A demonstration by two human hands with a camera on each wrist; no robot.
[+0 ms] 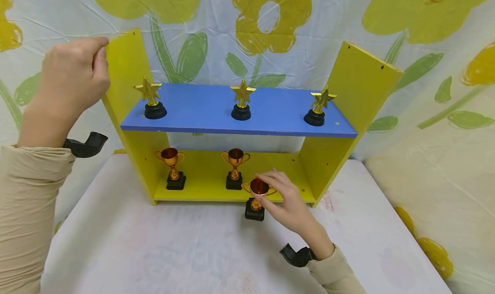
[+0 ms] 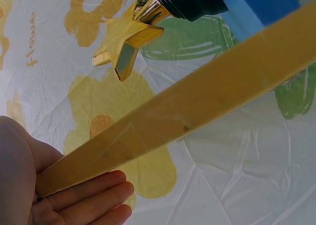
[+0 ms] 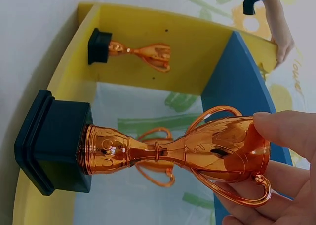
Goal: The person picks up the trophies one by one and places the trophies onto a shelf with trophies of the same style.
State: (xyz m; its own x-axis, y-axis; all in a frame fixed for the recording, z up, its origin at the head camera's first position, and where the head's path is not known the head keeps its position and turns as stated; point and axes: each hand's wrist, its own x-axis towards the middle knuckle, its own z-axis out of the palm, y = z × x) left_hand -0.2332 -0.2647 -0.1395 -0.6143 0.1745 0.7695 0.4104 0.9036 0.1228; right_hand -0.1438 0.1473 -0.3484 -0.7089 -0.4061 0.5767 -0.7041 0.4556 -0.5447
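Note:
My right hand pinches a copper-coloured trophy cup by its rim, thumb on one side and fingers on the other. The cup's black square base is in front of the lower shelf's front edge. At the upper left, my left hand holds the top of the shelf unit's yellow side panel; in the left wrist view its fingers lie along the panel's face. Two similar trophy cups, a left one and a middle one, stand upright on the yellow lower shelf.
Three gold star trophies, left, middle and right, stand spaced along the blue upper shelf. A yellow right side panel bounds the unit. White cloth covers the table; a flower-printed curtain hangs behind.

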